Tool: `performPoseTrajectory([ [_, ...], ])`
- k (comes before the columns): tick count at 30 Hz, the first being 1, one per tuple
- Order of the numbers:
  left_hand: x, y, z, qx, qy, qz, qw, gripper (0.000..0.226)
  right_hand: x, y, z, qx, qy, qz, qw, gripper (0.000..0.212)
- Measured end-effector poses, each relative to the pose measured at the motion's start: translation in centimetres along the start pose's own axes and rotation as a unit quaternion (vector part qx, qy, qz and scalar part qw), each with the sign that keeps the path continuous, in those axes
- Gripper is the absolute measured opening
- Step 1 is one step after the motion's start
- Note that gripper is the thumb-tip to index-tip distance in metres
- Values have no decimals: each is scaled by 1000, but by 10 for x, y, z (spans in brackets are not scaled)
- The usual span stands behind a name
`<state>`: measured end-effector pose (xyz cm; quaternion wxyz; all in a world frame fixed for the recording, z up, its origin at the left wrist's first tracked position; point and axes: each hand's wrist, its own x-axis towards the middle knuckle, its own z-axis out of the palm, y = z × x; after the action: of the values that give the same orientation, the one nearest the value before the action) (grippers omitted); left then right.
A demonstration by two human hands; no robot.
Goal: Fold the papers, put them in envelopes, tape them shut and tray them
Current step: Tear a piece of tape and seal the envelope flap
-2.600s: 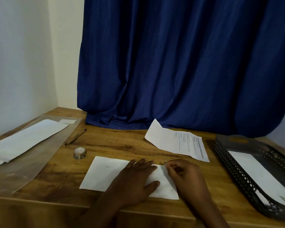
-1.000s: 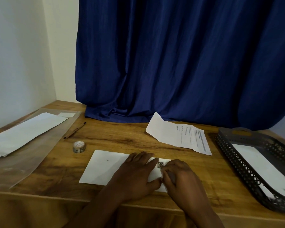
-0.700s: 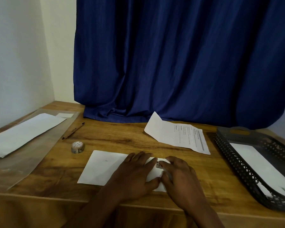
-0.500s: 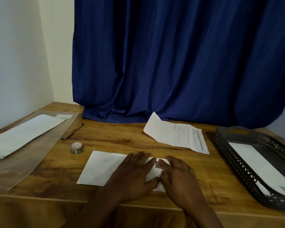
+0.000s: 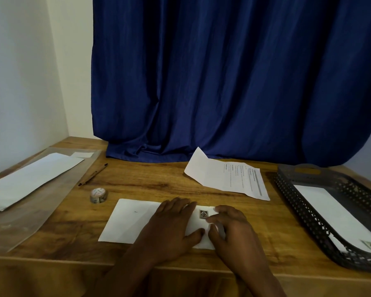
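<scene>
Near the front edge of the wooden surface [image 5: 159, 185], a white envelope [image 5: 133, 221] lies flat. Left hand [image 5: 169, 230] presses it, palm down, grip released. Right hand [image 5: 231, 228], also released, fingertips beside a small patterned tape piece [image 5: 203, 214]. Tape roll [image 5: 98, 195] sits just beyond the envelope's left corner; mesh tray [image 5: 308, 224] well right.

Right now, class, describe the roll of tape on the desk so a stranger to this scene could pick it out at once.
Start at the wooden desk in front of the blue curtain. Left of the white envelope under both hands, and nearer than the brown pen, sits the roll of tape. It is the only small round thing there; all its neighbours are flat or long.
</scene>
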<state>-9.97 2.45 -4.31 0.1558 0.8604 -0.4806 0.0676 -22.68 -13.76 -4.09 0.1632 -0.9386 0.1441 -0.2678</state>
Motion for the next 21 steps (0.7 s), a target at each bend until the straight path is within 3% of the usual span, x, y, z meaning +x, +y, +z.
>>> performPoseTrajectory([
  [4, -3, 2, -3, -23, 45, -9, 999, 77, 2, 6, -2, 122, 38, 24, 991, 27],
  [8, -4, 3, -6, -34, 73, 6, 997, 79, 16, 11, -7, 280, 25, 135, 950, 24],
  [10, -3, 4, -7, -39, 88, 12, 995, 80, 31, 13, -15, 292, 15, 151, 944, 22],
  [12, -2, 5, -8, -47, 99, 17, 994, 83, 52, 15, -26, 238, -8, 111, 965, 20],
  [15, -4, 6, -9, -55, 109, 31, 992, 85, 83, 8, -38, 180, -129, 54, 974, 25],
  [18, -6, 9, -10, -70, 142, 52, 986, 85, 105, -6, -40, 141, -278, 19, 950, 40],
  [21, -4, 9, -10, -66, 140, 46, 987, 86, 115, -21, -39, 87, -372, -37, 923, 21],
])
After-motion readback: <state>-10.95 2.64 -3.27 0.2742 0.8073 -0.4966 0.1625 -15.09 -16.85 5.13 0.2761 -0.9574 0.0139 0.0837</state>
